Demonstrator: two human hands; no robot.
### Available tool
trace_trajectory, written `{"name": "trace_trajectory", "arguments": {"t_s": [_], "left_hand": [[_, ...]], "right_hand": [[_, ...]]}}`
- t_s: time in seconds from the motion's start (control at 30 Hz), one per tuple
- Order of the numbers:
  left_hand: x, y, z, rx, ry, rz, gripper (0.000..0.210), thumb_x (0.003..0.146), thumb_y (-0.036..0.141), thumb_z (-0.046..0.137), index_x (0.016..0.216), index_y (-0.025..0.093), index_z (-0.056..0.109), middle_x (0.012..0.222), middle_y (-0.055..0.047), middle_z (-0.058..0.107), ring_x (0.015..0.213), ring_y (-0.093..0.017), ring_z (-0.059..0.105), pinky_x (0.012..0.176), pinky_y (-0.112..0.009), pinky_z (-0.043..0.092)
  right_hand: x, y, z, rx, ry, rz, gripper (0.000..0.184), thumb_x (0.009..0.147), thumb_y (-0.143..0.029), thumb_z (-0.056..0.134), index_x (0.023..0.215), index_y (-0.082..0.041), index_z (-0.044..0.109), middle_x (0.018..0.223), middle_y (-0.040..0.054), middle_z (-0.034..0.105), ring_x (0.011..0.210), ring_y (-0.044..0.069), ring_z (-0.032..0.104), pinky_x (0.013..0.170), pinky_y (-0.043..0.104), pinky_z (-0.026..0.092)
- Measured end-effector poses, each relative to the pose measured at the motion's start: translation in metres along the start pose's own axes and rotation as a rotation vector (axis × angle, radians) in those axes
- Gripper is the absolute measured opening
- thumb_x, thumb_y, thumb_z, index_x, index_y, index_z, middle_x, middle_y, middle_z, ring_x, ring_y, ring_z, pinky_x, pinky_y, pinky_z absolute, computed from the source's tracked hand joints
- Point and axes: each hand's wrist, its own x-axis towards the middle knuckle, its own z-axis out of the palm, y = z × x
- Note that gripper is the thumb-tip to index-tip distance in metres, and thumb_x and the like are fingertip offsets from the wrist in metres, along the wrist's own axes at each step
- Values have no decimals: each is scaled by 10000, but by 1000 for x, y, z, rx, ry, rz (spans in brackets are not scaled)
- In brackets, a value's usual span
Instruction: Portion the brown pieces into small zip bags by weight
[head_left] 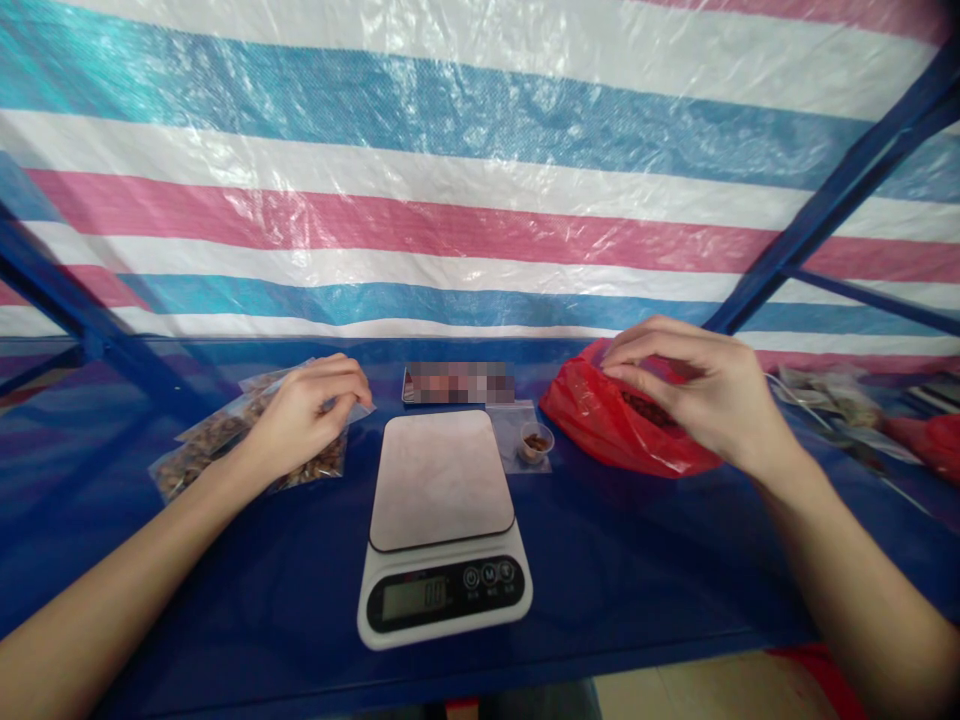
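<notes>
At the left, my left hand (315, 405) has its fingers closed in a pinch on the corner of a clear plastic bag (326, 458) of brown pieces. More such filled bags (214, 435) lie under and beside this hand. My right hand (690, 375) is above the open mouth of a red plastic bag (589, 410), thumb and fingertips brought together. Whether anything sits between those fingertips, I cannot make out. Dark brown bits (645, 408) show inside the red bag. Between my hands stands a white kitchen scale (442, 485), its plate bare and its display showing zeros.
A small clear cup (535, 443) of brown bits rests on a flat clear bag (517, 415) right of the scale. A blurred-out flat object (459, 383) lies behind it. Blue metal bars (840, 190) frame both sides, with a striped sheet (450, 220) at the back.
</notes>
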Motion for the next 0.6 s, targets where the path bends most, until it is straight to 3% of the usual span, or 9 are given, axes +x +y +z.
{"name": "trace_trajectory", "arguments": {"t_s": [0.13, 0.23, 0.33, 0.47, 0.6], "left_hand": [[1, 1, -1, 7, -12, -10, 343, 973, 142, 458, 778, 220, 729, 839, -13, 742, 827, -202, 694, 805, -360, 514], [1, 2, -1, 9, -20, -16, 343, 969, 143, 458, 783, 223, 735, 847, -13, 747, 831, -202, 695, 807, -361, 518], [1, 2, 0, 9, -28, -21, 343, 971, 155, 461, 776, 225, 734, 831, -14, 742, 823, -204, 690, 794, -360, 517], [2, 3, 0, 3, -28, -27, 349, 979, 164, 459, 766, 225, 729, 818, -18, 738, 817, -207, 681, 788, -361, 513], [2, 3, -1, -4, -28, -36, 346, 980, 166, 458, 771, 224, 727, 824, -21, 739, 824, -206, 679, 800, -358, 515]], "right_hand": [[-4, -19, 29, 164, -200, -103, 127, 1021, -269, 693, 940, -270, 791, 978, 58, 772, 899, 226, 741, 810, 367, 598], [-10, -13, 52, 232, -338, -134, 144, 1039, -218, 668, 962, -243, 788, 998, 56, 759, 888, 188, 736, 787, 314, 588], [-13, -4, 63, 258, -377, -118, 109, 1027, -215, 693, 988, -243, 790, 1059, 58, 769, 931, 184, 751, 833, 308, 598], [-9, -5, 50, 219, -328, -125, 136, 1036, -216, 668, 1006, -261, 793, 1163, 60, 790, 1041, 204, 766, 909, 331, 603], [-3, 11, 15, 54, -92, -2, 164, 1036, -261, 625, 973, -268, 777, 1038, 61, 807, 983, 240, 766, 938, 386, 601]]}}
